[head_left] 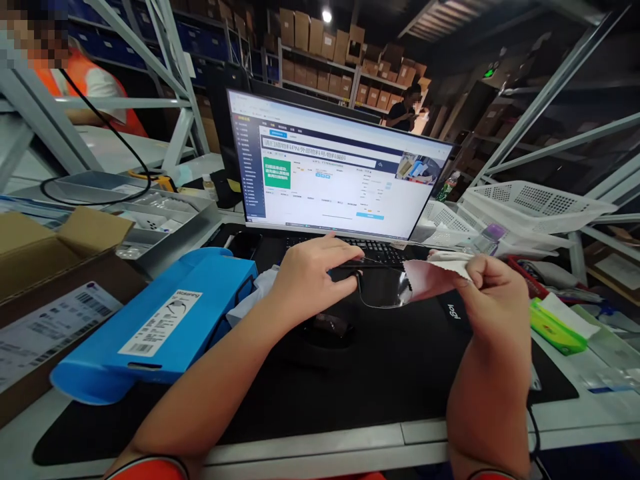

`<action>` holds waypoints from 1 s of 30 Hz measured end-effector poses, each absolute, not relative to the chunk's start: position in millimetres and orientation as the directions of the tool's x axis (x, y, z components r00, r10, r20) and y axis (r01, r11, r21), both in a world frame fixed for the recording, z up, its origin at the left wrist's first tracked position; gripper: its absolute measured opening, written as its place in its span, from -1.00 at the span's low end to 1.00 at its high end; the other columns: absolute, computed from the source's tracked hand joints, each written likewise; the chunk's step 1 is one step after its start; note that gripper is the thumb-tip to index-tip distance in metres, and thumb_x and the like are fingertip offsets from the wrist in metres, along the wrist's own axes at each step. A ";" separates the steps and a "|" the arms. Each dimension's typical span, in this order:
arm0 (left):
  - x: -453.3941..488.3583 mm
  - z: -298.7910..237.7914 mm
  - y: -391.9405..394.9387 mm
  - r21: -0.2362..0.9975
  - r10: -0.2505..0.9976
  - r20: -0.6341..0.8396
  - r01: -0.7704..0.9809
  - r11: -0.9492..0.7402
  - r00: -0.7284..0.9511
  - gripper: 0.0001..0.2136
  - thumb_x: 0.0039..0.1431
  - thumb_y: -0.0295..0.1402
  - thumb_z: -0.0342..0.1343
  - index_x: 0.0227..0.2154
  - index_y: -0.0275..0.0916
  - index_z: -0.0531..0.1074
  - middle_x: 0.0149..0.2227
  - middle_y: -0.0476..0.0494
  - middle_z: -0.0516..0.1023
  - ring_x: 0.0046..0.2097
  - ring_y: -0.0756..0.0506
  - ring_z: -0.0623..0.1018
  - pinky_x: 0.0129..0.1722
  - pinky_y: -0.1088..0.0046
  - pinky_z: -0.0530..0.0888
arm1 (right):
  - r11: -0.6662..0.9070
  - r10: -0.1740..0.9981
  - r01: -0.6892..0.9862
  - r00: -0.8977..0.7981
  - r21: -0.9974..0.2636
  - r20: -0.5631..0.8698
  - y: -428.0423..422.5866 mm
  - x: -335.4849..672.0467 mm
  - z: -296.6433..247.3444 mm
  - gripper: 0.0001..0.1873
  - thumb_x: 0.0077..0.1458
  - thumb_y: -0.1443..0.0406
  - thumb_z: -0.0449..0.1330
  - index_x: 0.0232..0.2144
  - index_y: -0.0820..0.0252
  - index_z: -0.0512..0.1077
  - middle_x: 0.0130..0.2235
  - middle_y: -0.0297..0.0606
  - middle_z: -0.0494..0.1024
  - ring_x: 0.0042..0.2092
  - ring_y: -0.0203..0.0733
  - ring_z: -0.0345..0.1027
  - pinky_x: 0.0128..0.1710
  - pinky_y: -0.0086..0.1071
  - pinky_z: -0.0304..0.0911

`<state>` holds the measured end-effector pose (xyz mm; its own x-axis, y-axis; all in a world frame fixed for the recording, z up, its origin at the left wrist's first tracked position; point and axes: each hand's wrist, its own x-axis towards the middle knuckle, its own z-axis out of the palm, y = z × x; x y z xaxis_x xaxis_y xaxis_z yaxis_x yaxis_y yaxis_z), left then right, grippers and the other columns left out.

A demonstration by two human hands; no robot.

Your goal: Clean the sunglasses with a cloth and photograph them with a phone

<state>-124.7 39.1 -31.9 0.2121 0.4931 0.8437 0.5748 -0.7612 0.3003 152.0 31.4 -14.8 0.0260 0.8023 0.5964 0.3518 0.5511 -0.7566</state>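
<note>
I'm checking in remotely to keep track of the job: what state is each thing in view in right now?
Left hand: gripping the tinted glasses
Right hand: pinching the cloth
Tinted glasses: held above the desk mat
Cloth: touching the lens edge
Monitor: on, showing a form
Cardboard box: flaps open
Blue case: lying label-up

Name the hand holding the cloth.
The right hand, pinching the cloth; the left hand holds the glasses instead.

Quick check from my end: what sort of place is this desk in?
Probably a warehouse packing or inspection station: shelving stacked with cardboard boxes, a computer monitor showing a data-entry screen, and a barcode-labelled blue box on the desk.
</note>
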 end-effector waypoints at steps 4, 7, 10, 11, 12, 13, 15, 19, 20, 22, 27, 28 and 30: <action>-124.3 -29.9 36.3 0.255 0.419 0.900 0.632 -0.732 0.121 -0.79 0.08 -0.51 0.16 -0.24 -0.20 0.62 -0.23 -0.06 0.71 -0.17 -0.14 0.69 0.13 0.15 0.56 | 0.593 0.640 0.506 0.177 -0.627 0.748 12.3 136.3 -21.7 -0.63 0.19 0.19 0.32 -0.50 0.09 0.21 -0.53 -0.44 0.20 -0.52 -0.30 0.10 -0.50 -0.39 0.00; -122.3 -29.1 33.5 0.230 0.376 0.922 0.652 -0.722 0.092 -0.80 0.08 -0.50 0.17 -0.25 -0.20 0.61 -0.25 -0.06 0.71 -0.20 -0.14 0.69 0.09 0.17 0.59 | 0.644 0.531 0.539 0.196 -0.543 0.824 8.1 113.2 -36.1 -0.66 0.21 0.22 0.32 -0.45 0.07 0.21 -0.45 -0.33 0.41 -0.42 -0.17 0.39 -0.42 -0.35 0.20; -120.7 -29.1 29.7 0.245 0.389 0.918 0.664 -0.706 0.075 -0.80 0.07 -0.49 0.18 -0.24 -0.22 0.62 -0.24 -0.10 0.72 -0.20 -0.16 0.69 -0.03 0.24 0.64 | 0.714 0.382 0.640 -0.017 -0.283 0.924 11.6 86.2 -53.6 -0.77 0.26 0.26 0.26 -0.36 0.08 0.26 -0.15 -0.09 0.59 0.00 0.09 0.53 -0.11 -0.14 0.39; -120.4 -29.5 28.7 0.261 0.402 0.913 0.670 -0.695 0.062 -0.80 0.06 -0.49 0.18 -0.24 -0.23 0.62 -0.24 -0.12 0.72 -0.20 -0.16 0.69 -0.09 0.27 0.65 | 0.736 0.327 0.656 -0.128 -0.167 0.936 12.5 76.6 -59.6 -0.82 0.29 0.26 0.22 -0.32 0.09 0.27 -0.02 -0.01 0.58 0.14 0.16 0.45 0.03 -0.03 0.37; -120.1 -30.2 27.9 0.277 0.416 0.908 0.679 -0.679 0.046 -0.79 0.06 -0.49 0.18 -0.24 -0.24 0.62 -0.25 -0.13 0.71 -0.21 -0.16 0.69 -0.15 0.30 0.65 | 0.753 0.272 0.655 -0.230 -0.058 0.934 12.7 67.2 -65.7 -0.87 0.32 0.26 0.17 -0.29 0.10 0.28 0.10 0.06 0.53 0.24 0.20 0.33 0.14 0.07 0.31; -119.9 -31.2 27.6 0.290 0.426 0.904 0.690 -0.663 0.030 -0.80 0.07 -0.49 0.18 -0.24 -0.25 0.62 -0.26 -0.13 0.71 -0.23 -0.16 0.69 -0.18 0.31 0.65 | 0.761 0.231 0.648 -0.313 0.030 0.921 12.3 58.2 -71.6 -0.90 0.34 0.26 0.13 -0.26 0.11 0.29 0.18 0.11 0.46 0.32 0.21 0.22 0.21 0.13 0.24; -119.4 -33.7 28.4 0.300 0.432 0.902 0.707 -0.640 0.009 -0.81 0.09 -0.48 0.18 -0.25 -0.24 0.62 -0.26 -0.14 0.72 -0.25 -0.15 0.69 -0.20 0.33 0.64 | 0.755 0.196 0.644 -0.403 0.125 0.894 11.3 44.1 -81.7 -0.94 0.35 0.27 0.09 -0.20 0.14 0.31 0.28 0.15 0.36 0.39 0.18 0.06 0.29 0.16 0.15; -117.7 -37.7 32.8 0.300 0.419 0.908 0.690 -0.659 0.006 -0.84 0.10 -0.47 0.20 -0.26 -0.22 0.62 -0.28 -0.12 0.71 -0.27 -0.12 0.69 -0.22 0.38 0.64 | 0.767 0.183 0.623 -0.444 0.155 0.877 19.9 44.9 -83.4 -0.88 0.25 0.42 0.12 -0.19 0.14 0.31 0.26 0.04 0.39 0.40 0.06 0.05 0.37 0.06 0.06; -117.2 -38.0 33.8 0.294 0.408 0.913 0.690 -0.661 0.002 -0.83 0.09 -0.47 0.19 -0.26 -0.21 0.62 -0.28 -0.11 0.71 -0.27 -0.12 0.69 -0.22 0.39 0.64 | 0.780 0.200 0.615 -0.421 0.116 0.885 24.3 50.4 -79.6 -0.84 0.23 0.47 0.11 -0.19 0.13 0.30 0.26 0.02 0.40 0.39 0.04 0.07 0.37 0.05 0.08; -116.9 -38.0 35.2 0.276 0.381 0.924 0.705 -0.653 -0.008 -0.81 0.09 -0.49 0.18 -0.26 -0.21 0.63 -0.26 -0.11 0.72 -0.25 -0.13 0.69 -0.20 0.37 0.64 | 0.800 0.263 0.600 -0.361 0.007 0.894 31.6 60.9 -71.2 -0.80 0.22 0.50 0.05 -0.17 0.13 0.26 0.29 0.05 0.36 0.39 0.02 0.08 0.32 0.08 0.17; -119.7 -37.8 37.6 0.309 0.431 0.902 0.710 -0.633 -0.008 -0.81 0.09 -0.50 0.17 -0.27 -0.21 0.63 -0.25 -0.11 0.72 -0.24 -0.12 0.69 -0.17 0.37 0.63 | 0.814 0.261 0.578 -0.459 0.062 0.849 24.7 54.9 -69.1 -0.85 0.19 0.42 0.08 -0.17 0.18 0.26 0.36 0.21 0.19 0.44 0.18 -0.11 0.30 0.21 0.16; -120.2 -37.9 38.2 0.328 0.448 0.894 0.692 -0.643 -0.008 -0.82 0.09 -0.50 0.18 -0.28 -0.21 0.63 -0.25 -0.11 0.72 -0.25 -0.11 0.69 -0.18 0.38 0.63 | 0.815 0.231 0.569 -0.498 0.113 0.836 22.4 51.4 -70.6 -0.83 0.16 0.44 0.09 -0.17 0.19 0.27 0.33 0.22 0.24 0.43 0.17 -0.09 0.32 0.18 0.14; -120.0 -38.5 39.3 0.363 0.463 0.886 0.653 -0.665 -0.021 -0.84 0.08 -0.48 0.20 -0.30 -0.22 0.63 -0.27 -0.10 0.72 -0.26 -0.10 0.68 -0.19 0.41 0.63 | 0.820 0.185 0.546 -0.537 0.173 0.823 22.9 49.6 -71.3 -0.77 0.12 0.50 0.08 -0.17 0.18 0.28 0.26 0.17 0.38 0.41 0.09 0.02 0.35 0.09 0.12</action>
